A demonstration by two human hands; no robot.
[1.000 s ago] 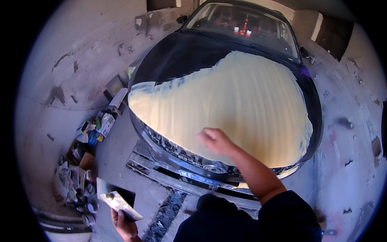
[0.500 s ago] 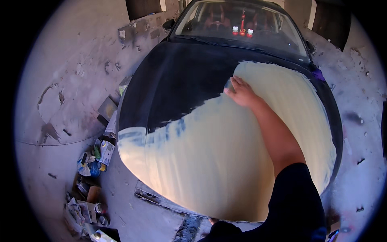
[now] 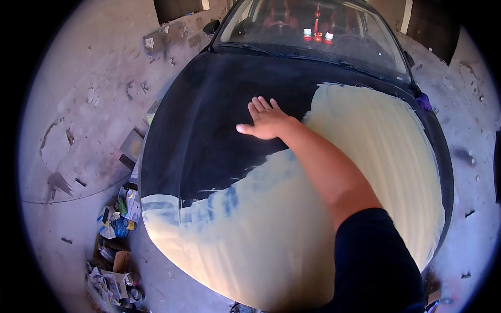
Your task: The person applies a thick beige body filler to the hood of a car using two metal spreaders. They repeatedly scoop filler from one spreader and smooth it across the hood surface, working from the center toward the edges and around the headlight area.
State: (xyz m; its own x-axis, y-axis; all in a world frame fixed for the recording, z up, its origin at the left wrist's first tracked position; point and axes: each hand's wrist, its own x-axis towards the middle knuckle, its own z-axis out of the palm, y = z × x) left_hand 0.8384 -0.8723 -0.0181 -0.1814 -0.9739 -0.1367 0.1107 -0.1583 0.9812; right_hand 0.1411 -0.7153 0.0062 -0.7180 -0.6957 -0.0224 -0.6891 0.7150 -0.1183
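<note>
My right hand (image 3: 266, 121) reaches far over the car hood (image 3: 219, 94), palm down over its bare black part. The fingers are stretched and the thumb points out to the left; I see nothing held in them. Whether the palm touches the surface is hard to tell. Pale cream filler (image 3: 250, 224) coats the near part and the right side of the hood, with a ragged, streaky border and bluish thin patches along the black. My left hand is out of view.
Beyond the hood are the wipers and windshield (image 3: 313, 31), with red and white ornaments behind the glass. Boxes, cans and crumpled paper (image 3: 112, 276) lie on the floor at the left. A purple cloth-like thing (image 3: 424, 101) sits by the hood's far right corner.
My right hand has moved left from the filler's edge onto the black area, its fingers now spread. A greyish thing by its fingers no longer shows. My left fingertips have left the view.
</note>
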